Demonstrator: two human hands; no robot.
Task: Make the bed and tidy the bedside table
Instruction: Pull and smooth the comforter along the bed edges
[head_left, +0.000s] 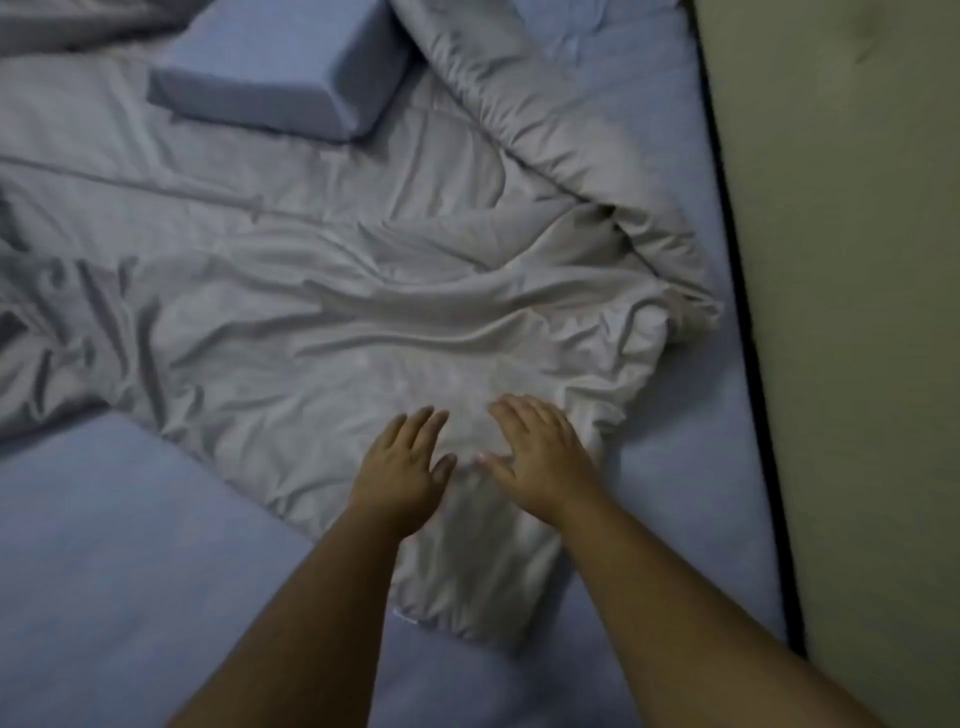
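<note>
Both hands lie flat and open on the duvet, palms down, gripping nothing: the left hand (402, 470) with its fingers spread and pointing up the bed, the right hand (540, 457) just beside it, thumbs nearly meeting over a narrow strip of cloth. Bare forearms reach in from the lower edge. Under the palms the pale grey duvet (363, 312) is heavily creased, its near corner tapering to a crumpled tongue that runs down between the two arms. From there it spreads up and to the left across the bed, with a seam line crossing it and a thick rolled fold along its right side. A blue pillow (275, 73), blocky and square-edged, sits on the duvet near the top. The blue sheet (130, 545) shows bare at lower left and in a strip at right, where the mattress meets a dark gap and then a cream wall (857, 312). The light is dim and the picture is slightly blurred
</note>
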